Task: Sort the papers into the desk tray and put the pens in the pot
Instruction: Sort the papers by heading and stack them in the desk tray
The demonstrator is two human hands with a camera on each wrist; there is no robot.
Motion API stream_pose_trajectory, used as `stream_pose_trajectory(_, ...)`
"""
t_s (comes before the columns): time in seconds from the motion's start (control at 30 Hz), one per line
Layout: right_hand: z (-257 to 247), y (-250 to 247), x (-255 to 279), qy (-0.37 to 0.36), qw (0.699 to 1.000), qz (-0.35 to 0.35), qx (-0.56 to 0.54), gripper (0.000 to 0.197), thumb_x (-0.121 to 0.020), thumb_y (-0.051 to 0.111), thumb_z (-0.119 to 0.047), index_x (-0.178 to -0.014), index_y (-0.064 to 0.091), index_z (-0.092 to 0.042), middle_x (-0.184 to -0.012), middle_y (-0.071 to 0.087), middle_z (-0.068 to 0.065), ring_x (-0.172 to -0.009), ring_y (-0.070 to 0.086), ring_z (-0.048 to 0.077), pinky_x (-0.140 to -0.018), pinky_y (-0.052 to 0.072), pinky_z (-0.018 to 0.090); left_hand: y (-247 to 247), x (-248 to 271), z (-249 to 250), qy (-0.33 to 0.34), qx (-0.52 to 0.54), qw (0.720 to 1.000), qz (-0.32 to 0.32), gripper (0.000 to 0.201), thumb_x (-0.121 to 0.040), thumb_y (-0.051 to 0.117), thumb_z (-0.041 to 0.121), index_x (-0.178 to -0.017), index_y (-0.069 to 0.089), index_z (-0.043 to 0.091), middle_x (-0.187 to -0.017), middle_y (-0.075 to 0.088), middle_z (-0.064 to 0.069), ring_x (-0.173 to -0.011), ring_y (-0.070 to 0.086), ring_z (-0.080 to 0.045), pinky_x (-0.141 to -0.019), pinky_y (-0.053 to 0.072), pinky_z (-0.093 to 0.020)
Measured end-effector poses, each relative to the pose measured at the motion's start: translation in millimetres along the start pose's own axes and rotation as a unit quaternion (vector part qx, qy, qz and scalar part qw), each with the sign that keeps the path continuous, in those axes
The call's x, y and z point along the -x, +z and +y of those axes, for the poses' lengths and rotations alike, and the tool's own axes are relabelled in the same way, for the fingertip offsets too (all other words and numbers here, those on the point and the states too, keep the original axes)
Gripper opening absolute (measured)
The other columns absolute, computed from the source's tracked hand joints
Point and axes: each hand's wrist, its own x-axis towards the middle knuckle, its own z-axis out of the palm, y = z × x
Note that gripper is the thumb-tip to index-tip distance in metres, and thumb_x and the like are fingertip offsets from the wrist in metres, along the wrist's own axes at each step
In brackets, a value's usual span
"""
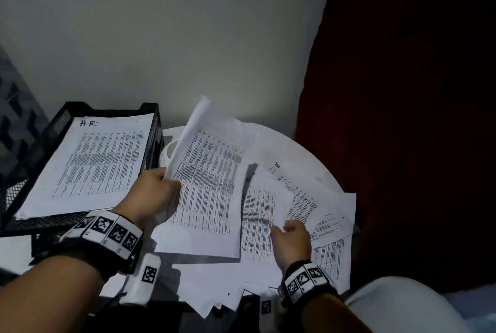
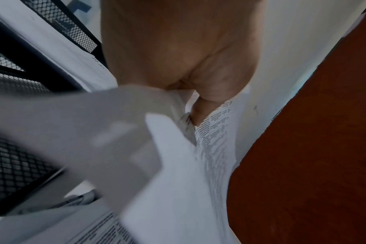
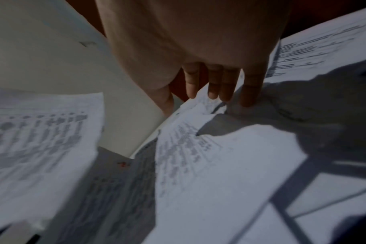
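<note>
A black mesh desk tray (image 1: 53,128) (image 2: 11,165) stands at the left, its top tier holding a printed sheet marked "H.R" (image 1: 94,166). My left hand (image 1: 167,181) (image 2: 190,113) pinches the left edge of a printed sheet (image 1: 209,171) (image 2: 215,148) and holds it tilted above the table. My right hand (image 1: 284,228) (image 3: 219,94) lies with straight fingers, the fingertips (image 3: 249,99) touching the loose papers (image 1: 257,214) (image 3: 198,165) spread to the right. The white pot (image 1: 168,151) shows partly behind the lifted sheet. A pen-like object (image 2: 79,198) lies beside the tray's base.
The papers overlap on a round white table (image 1: 308,155) against a pale wall. A dark red curtain (image 1: 402,144) hangs close on the right. Something white and rounded (image 1: 402,303) sits at the lower right. More sheets overhang the table's near edge (image 1: 214,303).
</note>
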Motion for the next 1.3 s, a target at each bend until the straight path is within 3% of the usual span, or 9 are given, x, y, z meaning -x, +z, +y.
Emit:
stream_pose_trajectory(0.1,12,-5,-2,0.014,0.997,-0.020,0.073,0.076,-0.082,0.083,-0.033,-0.146,0.045,-0.016,-0.133,0.061,0.012,-0.113,0.065,0.035,-0.089,0.052,0.035,-7,-1,2,0.022,-0.050,0.998,0.022,0.013,-0.094,0.062,0.013,-0.085,0.064,0.003,-0.069,0.058,-0.013,-0.063,0.055,-0.025,-0.060,0.045,-0.032)
stream_pose_trajectory(0.2,23,0,-3,0.006,0.996,-0.041,0.076,0.079,-0.086,0.080,-0.015,-0.151,0.035,-0.020,-0.093,0.069,0.008,-0.079,0.071,0.027,-0.067,0.059,0.035,-13,-5,1,0.013,-0.055,0.998,0.030,0.009,-0.095,0.063,0.014,-0.091,0.065,0.007,-0.072,0.061,-0.014,-0.064,0.056,-0.025,-0.060,0.045,-0.033)
stream_pose_trajectory(0.4,17,-9,-9,-0.003,0.997,0.070,0.023,0.017,-0.097,0.060,-0.010,-0.108,0.070,-0.018,-0.089,0.074,0.010,-0.069,0.065,0.028,-0.070,0.057,0.036,-21,-6,2,0.012,-0.030,0.999,0.037,0.005,-0.097,0.065,0.014,-0.095,0.065,0.009,-0.076,0.059,-0.016,-0.066,0.054,-0.025,-0.057,0.045,-0.032)
stream_pose_trajectory(0.5,9,-17,-15,-0.022,0.991,0.110,-0.072,0.025,-0.098,0.052,-0.003,-0.083,0.064,-0.019,-0.069,0.060,0.007,-0.060,0.054,0.028,-0.059,0.048,0.034,-18,-4,4,0.005,-0.001,1.000,0.018,0.010,-0.095,0.067,0.016,-0.095,0.068,0.006,-0.072,0.058,-0.015,-0.063,0.053,-0.025,-0.058,0.045,-0.035)
stream_pose_trajectory(0.7,-25,-25,-10,-0.036,0.966,0.044,-0.253,0.024,-0.097,0.062,-0.001,-0.104,0.069,-0.023,-0.114,0.071,0.011,-0.095,0.071,0.034,-0.089,0.060,0.043,-6,3,9,-0.001,0.091,0.996,-0.020,0.008,-0.097,0.066,0.014,-0.099,0.069,0.007,-0.069,0.070,-0.005,-0.058,0.065,-0.025,-0.058,0.051,-0.033)
stream_pose_trajectory(0.8,-39,-18,7,-0.045,0.953,-0.046,-0.295,0.029,-0.098,0.063,0.000,-0.104,0.068,-0.028,-0.125,0.069,0.009,-0.116,0.067,0.032,-0.108,0.052,0.053,-5,2,5,-0.010,0.085,0.996,-0.023,0.015,-0.097,0.065,0.016,-0.109,0.069,0.007,-0.091,0.076,-0.011,-0.081,0.072,-0.029,-0.068,0.055,-0.034)
stream_pose_trajectory(1.07,-43,14,42,-0.062,0.924,-0.206,-0.317,0.012,-0.093,0.068,0.002,-0.097,0.071,-0.010,-0.110,0.075,0.025,-0.105,0.068,0.055,-0.092,0.053,0.071,-1,3,-2,-0.021,0.064,0.997,-0.025,0.019,-0.096,0.064,0.011,-0.114,0.058,0.010,-0.101,0.072,-0.008,-0.089,0.069,-0.025,-0.074,0.054,-0.034)
stream_pose_trajectory(1.23,-37,5,27,-0.037,0.939,-0.222,-0.259,0.009,-0.095,0.069,-0.005,-0.103,0.070,-0.006,-0.110,0.077,0.019,-0.091,0.073,0.034,-0.075,0.061,0.043,-7,0,-2,0.015,0.025,1.000,-0.006,0.029,-0.089,0.068,0.014,-0.117,0.066,0.023,-0.104,0.078,-0.005,-0.088,0.076,-0.027,-0.085,0.060,-0.042)
stream_pose_trajectory(1.3,-23,-1,7,-0.037,0.973,-0.120,-0.192,0.009,-0.092,0.072,-0.013,-0.095,0.072,-0.021,-0.108,0.075,0.010,-0.092,0.071,0.028,-0.081,0.061,0.043,-6,-1,-1,0.028,0.004,0.999,-0.014,0.022,-0.093,0.064,0.013,-0.112,0.071,0.021,-0.088,0.079,-0.008,-0.071,0.073,-0.033,-0.067,0.058,-0.038)
